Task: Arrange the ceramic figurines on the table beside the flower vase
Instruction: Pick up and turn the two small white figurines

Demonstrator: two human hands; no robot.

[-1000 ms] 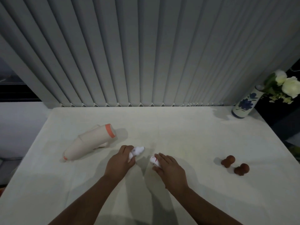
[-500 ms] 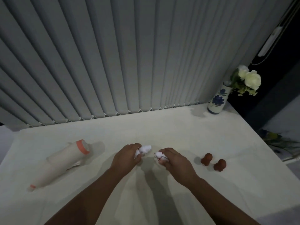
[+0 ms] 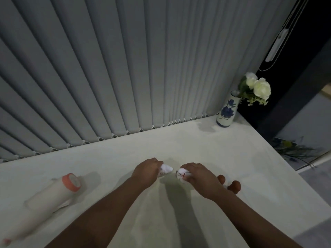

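Note:
My left hand (image 3: 146, 171) grips a small white ceramic figurine (image 3: 165, 169) with faint dots, held a little above the white table (image 3: 197, 149). Close to its right, my right hand (image 3: 200, 178) grips a second white figurine (image 3: 181, 172) with thin red markings. The two white figurines nearly touch. Two small brown figurines (image 3: 234, 186) stand on the table just right of my right hand, one partly hidden behind it. The white vase with a blue flower pattern (image 3: 226, 111) holds white roses (image 3: 258, 86) at the far right corner.
A large cream bottle-shaped object with an orange band (image 3: 52, 194) lies on its side at the left. Grey vertical blinds (image 3: 125, 68) hang along the table's far edge. The table's right edge drops off beside the vase, with dark floor and clutter beyond.
Both hands have lifted the white figurines off the table and carried them rightwards, close to the brown figurines. My view has swung right, so the vase now sits nearer the frame's middle.

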